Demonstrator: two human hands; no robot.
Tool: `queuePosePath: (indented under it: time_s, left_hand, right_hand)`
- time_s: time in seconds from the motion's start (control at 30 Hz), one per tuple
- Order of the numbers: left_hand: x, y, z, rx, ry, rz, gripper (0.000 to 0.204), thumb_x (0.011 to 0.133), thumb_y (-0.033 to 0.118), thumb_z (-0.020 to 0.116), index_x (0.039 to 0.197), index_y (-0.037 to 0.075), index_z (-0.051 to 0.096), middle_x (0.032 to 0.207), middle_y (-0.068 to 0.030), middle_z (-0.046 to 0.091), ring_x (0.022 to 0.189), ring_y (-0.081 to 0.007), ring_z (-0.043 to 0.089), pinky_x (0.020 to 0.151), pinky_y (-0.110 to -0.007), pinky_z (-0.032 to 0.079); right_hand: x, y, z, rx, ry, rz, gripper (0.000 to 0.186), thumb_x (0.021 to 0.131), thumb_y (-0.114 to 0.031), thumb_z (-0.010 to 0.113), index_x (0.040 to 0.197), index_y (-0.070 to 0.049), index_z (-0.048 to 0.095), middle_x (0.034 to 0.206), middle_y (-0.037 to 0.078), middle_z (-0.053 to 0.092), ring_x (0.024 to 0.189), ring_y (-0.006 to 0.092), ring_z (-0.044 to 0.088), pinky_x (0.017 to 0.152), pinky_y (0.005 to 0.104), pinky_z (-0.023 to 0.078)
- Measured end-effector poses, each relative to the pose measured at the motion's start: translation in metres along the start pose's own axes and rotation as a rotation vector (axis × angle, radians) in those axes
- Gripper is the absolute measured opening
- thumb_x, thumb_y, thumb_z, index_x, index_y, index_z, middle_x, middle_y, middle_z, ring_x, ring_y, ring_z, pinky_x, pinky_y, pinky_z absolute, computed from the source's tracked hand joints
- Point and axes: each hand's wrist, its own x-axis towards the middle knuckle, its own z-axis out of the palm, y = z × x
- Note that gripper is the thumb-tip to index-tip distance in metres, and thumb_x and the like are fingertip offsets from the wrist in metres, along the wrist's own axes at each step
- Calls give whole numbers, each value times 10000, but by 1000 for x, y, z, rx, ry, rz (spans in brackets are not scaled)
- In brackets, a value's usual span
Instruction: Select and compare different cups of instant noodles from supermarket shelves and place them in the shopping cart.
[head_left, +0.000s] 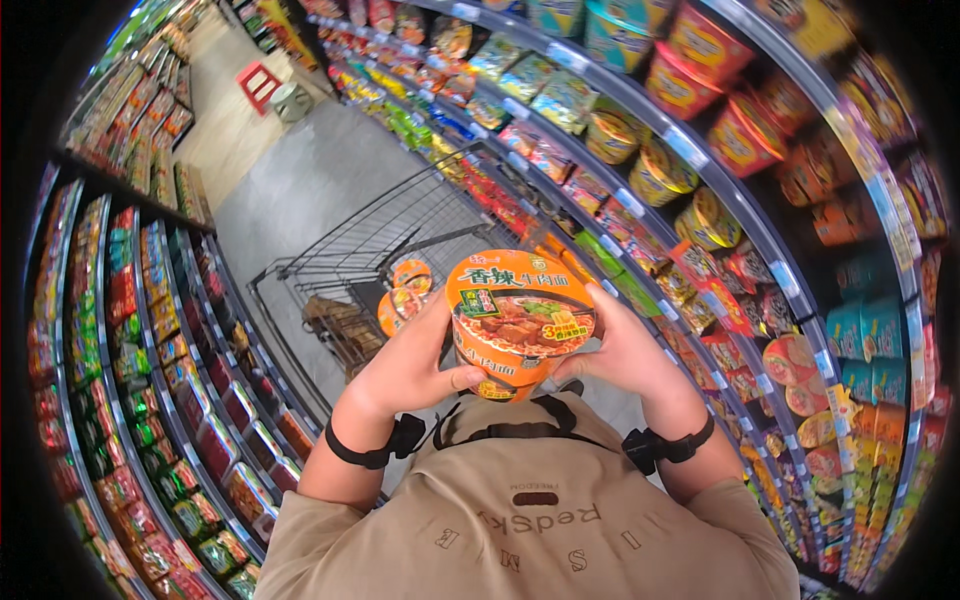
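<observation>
An orange instant noodle tub (520, 310) with a picture of noodles and meat on its lid is held up in front of my chest. My left hand (425, 345) grips its left side, the thumb near the lower edge. On the opposite side my right hand (620, 340) is closed round it, thumb also low. Just past the tub stands a wire shopping cart (360, 235). Inside it, beside my left hand, lie orange noodle tubs (405, 300) of a similar look, partly hidden by that hand. A brown carton or bag (345, 335) is there too.
Tall shelves with noodle tubs and packets (690, 110) curve close along my right. Lower shelves of packaged goods (150, 400) run along my left. Up the grey aisle floor (310, 160) stand a red stool-like frame (258, 87) and a pale round bin (290, 102).
</observation>
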Motion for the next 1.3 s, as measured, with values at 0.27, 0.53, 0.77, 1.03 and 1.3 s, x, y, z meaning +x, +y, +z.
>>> queuePosePath:
  time_s: [0.27, 0.53, 0.77, 1.03, 1.3]
  left_hand:
    - [-93, -17, -73, -22, 128, -11, 938, 871, 438, 795, 1530, -55, 344, 1554, -231, 423, 1465, -377, 390, 1217, -429, 284]
    - [-141, -34, -102, -99, 178, -126, 954, 853, 388, 808, 1553, -38, 318, 1579, -246, 392, 1488, -403, 360, 1223, -435, 287]
    - [-130, -53, -120, -74, 197, -184, 971, 839, 397, 814, 1555, -37, 322, 1596, -248, 373, 1499, -392, 349, 1227, -431, 282]
    - [-105, -91, -148, -34, 272, -233, 938, 850, 377, 809, 1545, -44, 339, 1572, -241, 411, 1488, -372, 369, 1227, -433, 278]
    - [-67, -144, -187, -116, 409, -449, 900, 848, 313, 838, 1533, -28, 363, 1504, -194, 487, 1434, -311, 433, 1207, -425, 315]
  right_hand:
    - [70, -32, 93, 58, -186, -1, 596, 739, 61, 873, 1243, -14, 564, 1131, 73, 714, 1050, 161, 701, 892, 334, 580]
    - [104, -33, 139, 192, -312, 19, 720, 759, 120, 820, 1397, 4, 507, 1272, 72, 666, 1172, 155, 649, 964, 339, 565]
    - [141, -19, 142, 174, -346, 94, 746, 803, 165, 748, 1469, 13, 447, 1336, 101, 630, 1186, 184, 648, 945, 351, 595]
    - [219, -8, 123, 263, -444, 217, 643, 868, 128, 698, 1452, 4, 458, 1319, 104, 637, 1181, 182, 645, 958, 360, 578]
    - [326, 54, 113, 313, -568, 215, 336, 1016, -63, 630, 1305, -2, 471, 1252, 83, 611, 1146, 159, 611, 953, 330, 521]
